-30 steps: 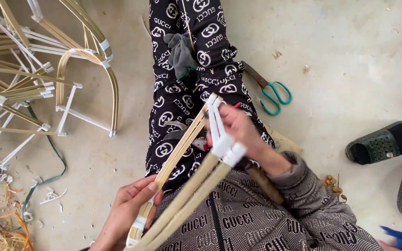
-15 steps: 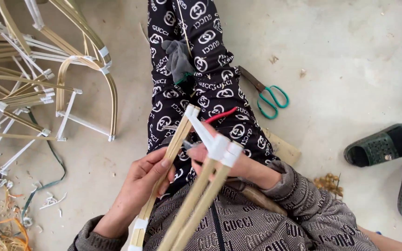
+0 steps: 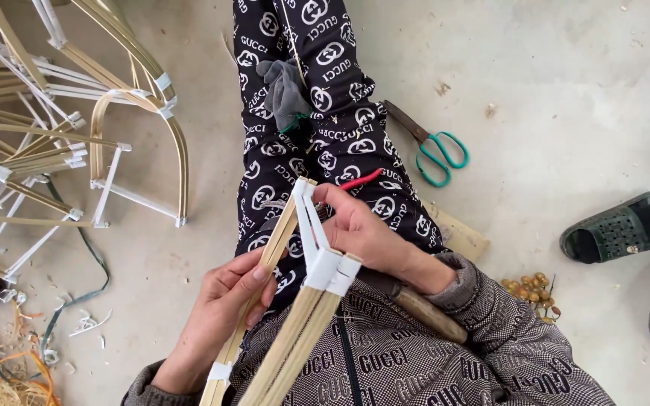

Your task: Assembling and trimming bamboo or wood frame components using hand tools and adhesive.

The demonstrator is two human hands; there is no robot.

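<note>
Head view: left hand grips the bamboo strips over the lap, right hand pinches their white-taped far end. Finished frames crowd far left; scissors right, bare floor beyond.

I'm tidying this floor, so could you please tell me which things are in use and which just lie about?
In use:
left hand on a thin pale bamboo strip
right hand on the white-taped bamboo frame

Lying about:
green-handled scissors
stack of finished bent bamboo frames
grey cloth
dark green sandals
</note>
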